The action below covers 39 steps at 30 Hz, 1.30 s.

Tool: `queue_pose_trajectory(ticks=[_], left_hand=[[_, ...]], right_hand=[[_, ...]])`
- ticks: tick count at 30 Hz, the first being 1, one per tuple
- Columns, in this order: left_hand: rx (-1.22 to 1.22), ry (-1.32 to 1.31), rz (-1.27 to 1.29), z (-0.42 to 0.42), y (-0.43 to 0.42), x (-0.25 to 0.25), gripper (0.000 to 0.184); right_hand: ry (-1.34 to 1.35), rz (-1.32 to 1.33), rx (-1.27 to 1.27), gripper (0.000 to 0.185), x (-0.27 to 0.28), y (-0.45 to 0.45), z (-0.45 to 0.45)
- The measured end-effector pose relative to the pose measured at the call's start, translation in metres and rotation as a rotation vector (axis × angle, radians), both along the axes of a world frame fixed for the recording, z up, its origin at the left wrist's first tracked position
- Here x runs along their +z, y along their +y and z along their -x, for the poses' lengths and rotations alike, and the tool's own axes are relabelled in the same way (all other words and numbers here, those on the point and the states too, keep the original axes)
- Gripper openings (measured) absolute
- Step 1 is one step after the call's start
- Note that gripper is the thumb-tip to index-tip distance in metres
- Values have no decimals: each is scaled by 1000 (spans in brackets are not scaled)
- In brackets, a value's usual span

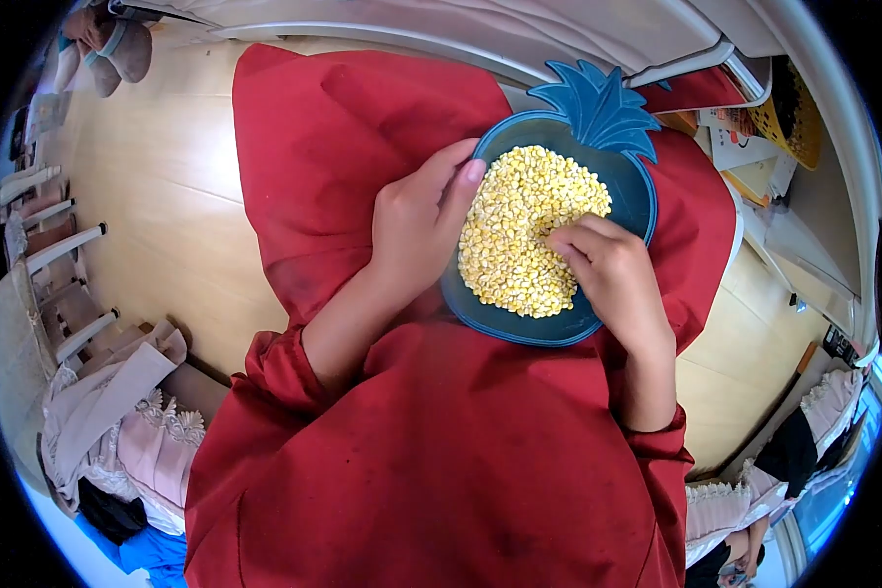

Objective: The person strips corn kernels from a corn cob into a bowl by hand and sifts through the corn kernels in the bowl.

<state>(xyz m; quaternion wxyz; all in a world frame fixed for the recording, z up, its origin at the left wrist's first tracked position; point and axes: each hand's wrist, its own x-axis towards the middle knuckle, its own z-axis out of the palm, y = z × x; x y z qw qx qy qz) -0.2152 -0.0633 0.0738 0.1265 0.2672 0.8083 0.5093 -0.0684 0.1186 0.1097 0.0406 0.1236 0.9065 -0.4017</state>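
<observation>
A dark blue-green pineapple-shaped bowl (632, 191) rests on my lap, its leafy end pointing away from me. Yellow corn kernels (519, 220) cover most of its bottom. My left hand (423, 220) grips the bowl's left rim, with the thumb over the edge and the fingers along the outside. Over the right part of the corn, my right hand (617, 279) has its fingers curled and pinched together at the kernels. Its fingertips are partly hidden, so how many kernels they hold does not show.
Red cloth (421, 441) drapes over my lap and arms. Beyond the bowl stands a white furniture panel (598, 39). A yellow basket (794, 122) and papers sit on a shelf at the right. Light wooden floor (157, 186) lies at the left, with chair legs (69, 250) beyond it.
</observation>
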Motion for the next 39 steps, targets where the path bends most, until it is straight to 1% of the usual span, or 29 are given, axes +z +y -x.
queue_pose_trajectory(ticks=[2,3,9,12,15,18,21,24,27,29,32,33,37,39], left_hand=[[1,4,-7,0,0,-1,27],[-1,-1,1,0,0,-1,27],[-7,-10,11,0,0,2,28],[-8,3,8,1,-1,0,28],[-9,6,-2,1,0,1,28],[-8,1,12,0,0,1,28],[-9,-14,27,1,0,1,28],[-7,-38,26,1,0,2,28],[-7,-42,26,1,1,1,27],[-6,-47,29,0,1,1,27],[-42,-117,139,2,-1,9,27],[-39,-111,137,2,-1,10,27],[-37,-129,119,2,0,12,27],[-34,-121,94,1,-1,11,27]], right_hand=[[-20,29,43,8,-3,-3,1],[-60,-3,47,11,0,-5,1],[-65,-200,113,5,-10,-5,-1],[-59,-164,85,5,-8,-3,0],[-81,-119,-11,5,-7,-4,0],[-86,-83,-20,7,-8,-1,1],[-43,66,-83,10,-7,2,0],[-141,197,-181,15,4,3,3],[-125,340,-250,19,5,2,3],[-120,386,-258,20,9,4,4],[-132,462,-269,20,18,5,8],[-138,488,-272,20,22,6,9],[-169,467,-220,19,42,13,15],[-33,379,-169,16,53,15,16]])
